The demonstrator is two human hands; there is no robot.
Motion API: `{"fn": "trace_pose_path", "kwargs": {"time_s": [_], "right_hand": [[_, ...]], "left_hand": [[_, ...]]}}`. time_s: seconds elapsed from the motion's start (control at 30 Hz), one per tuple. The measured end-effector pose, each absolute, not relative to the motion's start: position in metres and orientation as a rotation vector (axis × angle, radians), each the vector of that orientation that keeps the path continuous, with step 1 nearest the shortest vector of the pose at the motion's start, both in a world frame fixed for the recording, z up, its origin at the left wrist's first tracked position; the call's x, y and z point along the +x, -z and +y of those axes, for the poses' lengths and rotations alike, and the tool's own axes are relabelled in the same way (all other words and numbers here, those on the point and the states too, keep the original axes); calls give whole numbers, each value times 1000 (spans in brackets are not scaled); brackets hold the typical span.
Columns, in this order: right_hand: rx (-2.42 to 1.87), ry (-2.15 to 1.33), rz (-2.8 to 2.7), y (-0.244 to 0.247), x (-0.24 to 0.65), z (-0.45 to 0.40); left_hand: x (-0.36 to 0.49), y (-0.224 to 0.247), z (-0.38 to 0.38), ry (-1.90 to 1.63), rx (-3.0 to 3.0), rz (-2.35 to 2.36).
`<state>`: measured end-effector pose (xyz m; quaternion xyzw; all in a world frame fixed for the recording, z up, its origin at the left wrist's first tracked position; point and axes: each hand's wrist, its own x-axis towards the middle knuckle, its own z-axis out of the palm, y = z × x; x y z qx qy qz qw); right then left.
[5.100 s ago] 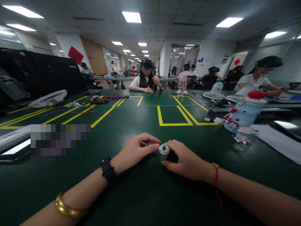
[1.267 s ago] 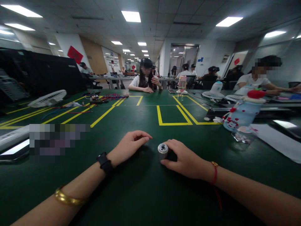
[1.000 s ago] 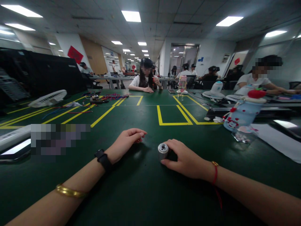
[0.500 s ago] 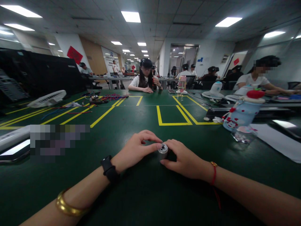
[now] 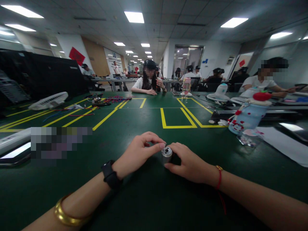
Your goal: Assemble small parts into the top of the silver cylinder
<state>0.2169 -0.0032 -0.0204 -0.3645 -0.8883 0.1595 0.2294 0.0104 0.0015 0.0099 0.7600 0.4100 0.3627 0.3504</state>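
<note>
A small silver metal cylinder (image 5: 166,156), much like a little motor, stands upright on the green table. Its top face shows dark holes. My right hand (image 5: 186,162) is wrapped round it from the right, thumb in front and fingers behind. Just above and left of the top rim, my left hand (image 5: 141,152) has thumb and forefinger pinched together. Whatever may be between those fingertips is too small to make out.
Yellow tape lines (image 5: 179,127) mark the green tabletop (image 5: 134,202). To the right stand a blue bottle (image 5: 250,115) and a sheet of paper (image 5: 284,144). Loose wires (image 5: 115,100) lie at the far left, near a white fan (image 5: 49,101). A person (image 5: 149,80) sits opposite.
My left fingertips have lifted slightly off the cylinder's top, so more of its face shows. My right hand stays in place. The person at far right has raised a forearm.
</note>
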Motion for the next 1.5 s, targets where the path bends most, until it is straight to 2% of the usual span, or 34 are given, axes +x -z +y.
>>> {"fn": "trace_pose_path", "kwargs": {"time_s": [0.7,0.93,1.2,1.5], "right_hand": [[-1012,-484,-2423,19,221,-5],[-1024,-481,-2427,18,220,-5],[-1028,-513,-2436,15,221,-6],[-1029,-500,-2437,17,220,-5]], "left_hand": [[-15,6,12,-540,2244,1000],[-19,5,15,-489,2241,989],[-28,6,23,-553,1982,1097],[-18,2,11,-499,2272,1009]]}}
